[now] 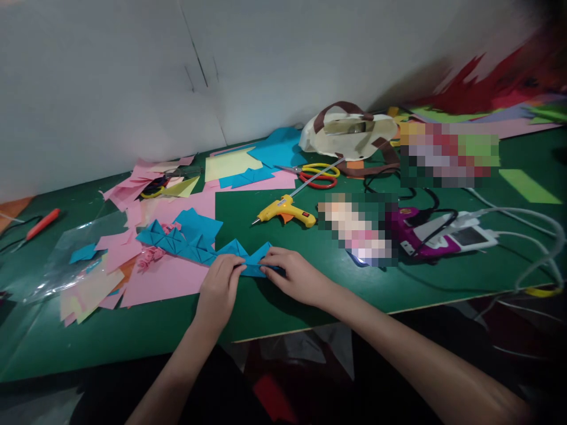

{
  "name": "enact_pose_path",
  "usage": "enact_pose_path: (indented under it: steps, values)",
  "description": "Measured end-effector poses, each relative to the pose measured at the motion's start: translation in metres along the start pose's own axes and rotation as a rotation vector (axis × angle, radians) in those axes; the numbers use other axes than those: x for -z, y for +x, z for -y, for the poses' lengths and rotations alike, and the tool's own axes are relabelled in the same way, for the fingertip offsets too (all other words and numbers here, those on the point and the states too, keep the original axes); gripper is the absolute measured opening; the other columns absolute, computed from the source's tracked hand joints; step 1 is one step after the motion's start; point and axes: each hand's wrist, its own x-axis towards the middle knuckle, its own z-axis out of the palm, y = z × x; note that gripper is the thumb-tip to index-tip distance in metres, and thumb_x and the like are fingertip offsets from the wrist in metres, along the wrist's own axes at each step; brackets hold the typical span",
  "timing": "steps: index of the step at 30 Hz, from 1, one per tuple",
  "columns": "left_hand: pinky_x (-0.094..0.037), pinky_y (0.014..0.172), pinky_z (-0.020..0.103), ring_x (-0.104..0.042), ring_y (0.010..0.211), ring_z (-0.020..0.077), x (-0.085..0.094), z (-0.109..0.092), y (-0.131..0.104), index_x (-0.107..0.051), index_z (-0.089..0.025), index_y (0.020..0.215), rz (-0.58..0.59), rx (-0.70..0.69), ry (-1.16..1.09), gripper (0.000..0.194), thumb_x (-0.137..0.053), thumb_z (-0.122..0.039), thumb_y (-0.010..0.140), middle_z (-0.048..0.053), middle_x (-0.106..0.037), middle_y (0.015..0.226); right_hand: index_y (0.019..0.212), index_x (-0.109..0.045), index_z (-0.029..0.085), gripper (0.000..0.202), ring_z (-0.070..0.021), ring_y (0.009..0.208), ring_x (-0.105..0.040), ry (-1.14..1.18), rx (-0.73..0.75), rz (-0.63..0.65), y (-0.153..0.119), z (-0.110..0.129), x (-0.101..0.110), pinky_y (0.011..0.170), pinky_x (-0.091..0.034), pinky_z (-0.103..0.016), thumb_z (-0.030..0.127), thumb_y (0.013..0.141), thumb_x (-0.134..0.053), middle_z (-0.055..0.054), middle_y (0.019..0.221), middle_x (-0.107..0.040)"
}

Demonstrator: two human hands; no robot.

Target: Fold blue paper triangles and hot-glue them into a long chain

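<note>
A long strip of folded blue paper (200, 249) with a row of pointed peaks runs slantwise across the table's front. My left hand (224, 274) pinches its lower edge near the right part. Just to the right, my right hand (283, 268) grips the strip's right end between thumb and fingers. The strip's left part rests over a pink paper sheet (177, 284) and beside small pink folded paper pieces (150, 258). Behind my hands lies a yellow glue gun (286, 211) with a glue stick (316, 178) poking from its back.
Scissors with red and yellow handles (319, 177) lie near a white bag (349, 139) with brown handles. Paper scraps (93, 289) and a clear plastic sheet (57, 254) cover the left. At right, a purple and white power strip (443, 236) trails cables (522, 236). An orange-handled tool (43, 224) is far left.
</note>
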Motion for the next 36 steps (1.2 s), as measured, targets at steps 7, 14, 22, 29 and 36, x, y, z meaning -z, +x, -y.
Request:
enact_pose_path:
  steps: [7,14,22,29,36]
  values:
    - [-0.050,0.074,0.028,-0.059,0.080,0.0155,-0.001,-0.001,-0.001,-0.057,-0.019,0.093,0.032,0.020,0.025,0.014,-0.044,-0.016,0.091,0.004,-0.059,0.084,0.082,-0.065,0.015,0.019,-0.0147,0.073,-0.050,-0.096,0.060,0.024,0.000,-0.001,0.001,0.066,-0.040,-0.028,0.012,0.085,-0.047,-0.005,0.077,-0.056]
    - [-0.050,0.073,0.027,-0.059,0.081,0.0155,-0.004,-0.003,-0.005,-0.058,-0.018,0.088,0.061,-0.015,0.062,0.022,-0.037,-0.019,0.094,0.005,-0.058,0.084,0.086,-0.065,0.016,0.014,-0.0162,0.079,-0.051,-0.258,0.072,0.053,-0.004,0.002,0.001,0.070,-0.034,-0.030,0.018,0.084,-0.051,-0.005,0.081,-0.059]
    - [-0.043,0.072,0.031,-0.058,0.078,0.0178,-0.003,-0.012,-0.001,-0.060,-0.017,0.084,0.077,-0.139,0.109,0.017,-0.044,-0.016,0.090,0.005,-0.066,0.082,0.079,-0.067,0.018,0.007,-0.0151,0.075,-0.053,-0.445,0.125,0.004,-0.004,-0.006,0.001,0.067,-0.025,-0.031,0.018,0.081,-0.060,-0.003,0.078,-0.064]
    - [-0.034,0.070,0.032,-0.057,0.078,0.0187,-0.005,-0.010,-0.001,-0.062,-0.018,0.084,0.119,-0.208,0.212,0.020,-0.043,-0.017,0.091,0.001,-0.069,0.075,0.070,-0.066,0.018,0.006,-0.0143,0.070,-0.051,-0.519,0.181,0.055,-0.004,-0.007,0.014,0.065,-0.023,-0.030,0.017,0.075,-0.063,-0.001,0.072,-0.064]
    - [-0.030,0.071,0.034,-0.056,0.070,0.0176,-0.006,-0.014,-0.001,-0.061,-0.019,0.075,0.092,-0.206,0.243,0.027,-0.040,-0.014,0.091,0.000,-0.067,0.066,0.079,-0.066,0.018,0.011,-0.0150,0.070,-0.052,-0.656,0.312,0.034,-0.005,-0.009,0.001,0.069,-0.026,-0.032,0.017,0.082,-0.056,-0.001,0.071,-0.064]
